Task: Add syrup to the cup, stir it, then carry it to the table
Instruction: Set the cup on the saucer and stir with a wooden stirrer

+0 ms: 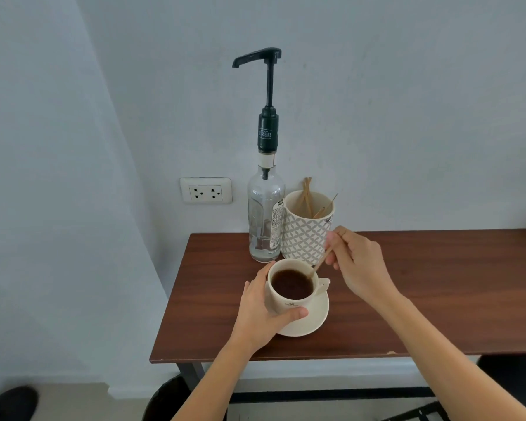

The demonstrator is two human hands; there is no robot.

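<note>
Now, cup (pixel 289 296) inside left fingers (pixel 295 314)

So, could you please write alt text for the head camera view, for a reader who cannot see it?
A person's right hand dips a wooden stir stick into a cup of dark drink while the left hand grips the cup, which sits on a saucer on a brown table. Behind stand a pump-top syrup bottle and a patterned mug of sticks.
</note>
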